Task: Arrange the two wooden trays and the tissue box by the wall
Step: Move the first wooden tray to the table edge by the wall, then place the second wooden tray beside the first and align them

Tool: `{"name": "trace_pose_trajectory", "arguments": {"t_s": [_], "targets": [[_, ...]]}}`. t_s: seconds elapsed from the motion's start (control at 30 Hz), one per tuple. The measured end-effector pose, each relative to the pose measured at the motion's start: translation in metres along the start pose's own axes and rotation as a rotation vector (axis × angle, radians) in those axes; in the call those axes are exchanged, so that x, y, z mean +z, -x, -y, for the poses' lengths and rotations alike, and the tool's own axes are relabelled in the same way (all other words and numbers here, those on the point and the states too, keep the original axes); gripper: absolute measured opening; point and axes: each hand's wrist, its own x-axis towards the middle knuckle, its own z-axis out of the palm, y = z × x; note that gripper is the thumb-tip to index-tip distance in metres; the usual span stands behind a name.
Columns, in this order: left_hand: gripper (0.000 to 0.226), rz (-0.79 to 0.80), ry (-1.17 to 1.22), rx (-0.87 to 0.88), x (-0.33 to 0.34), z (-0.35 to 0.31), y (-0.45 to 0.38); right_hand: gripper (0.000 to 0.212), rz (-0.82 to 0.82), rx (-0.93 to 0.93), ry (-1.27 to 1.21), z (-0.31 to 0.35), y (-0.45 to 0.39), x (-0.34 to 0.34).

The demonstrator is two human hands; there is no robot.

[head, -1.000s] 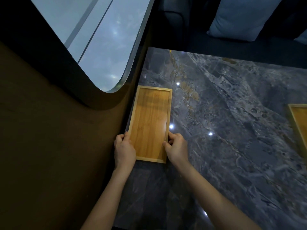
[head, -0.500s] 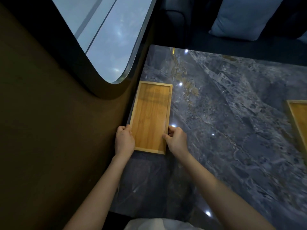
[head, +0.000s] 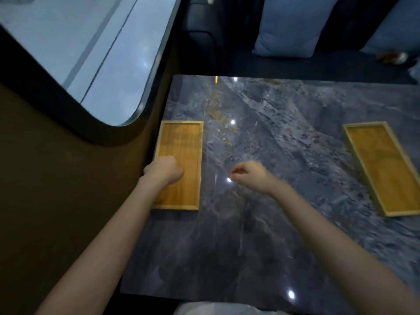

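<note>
One wooden tray lies flat on the dark marble table, its long left side against the brown wall. My left hand hovers over the tray's near left part, fingers curled, holding nothing. My right hand hangs above bare marble to the right of that tray, fingers loosely bent and empty. A second wooden tray lies angled at the table's right side, far from both hands. No tissue box is in view.
A rounded window sits in the wall above the left tray. Beyond the table's far edge is a dark seat with a blue cushion. The table's near edge is close to my body.
Both hands have let go of the left tray's near corners and lifted off it; the right hand moved right over the marble. The view shifted, bringing the second tray fully in.
</note>
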Motion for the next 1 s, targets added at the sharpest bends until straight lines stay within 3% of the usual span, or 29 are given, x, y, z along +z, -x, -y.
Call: {"name": "trace_pose_trajectory", "arguments": {"t_s": [0.13,0.23,0.37,0.7,1.0], "targets": [[0.036,-0.086,-0.005,0.202,-0.010,-0.080,0.011,0.019,-0.151,0.026,0.009,-0.038,0.038,-0.059],[0.035,-0.061,0.052,0.394,-0.014,-0.147,0.021,0.020,-0.288,0.060,-0.001,-0.081,0.067,-0.094],[0.038,-0.080,0.121,0.513,-0.002,-0.228,0.030,0.018,-0.461,0.142,-0.113,-0.149,0.108,-0.135],[0.036,0.106,0.198,0.490,0.087,-0.401,0.036,0.023,-0.792,0.482,-0.323,-0.296,0.187,-0.178],[0.036,0.118,0.203,0.342,0.146,-0.464,0.007,0.030,-0.827,0.715,-0.571,-0.364,0.180,-0.150]]}}
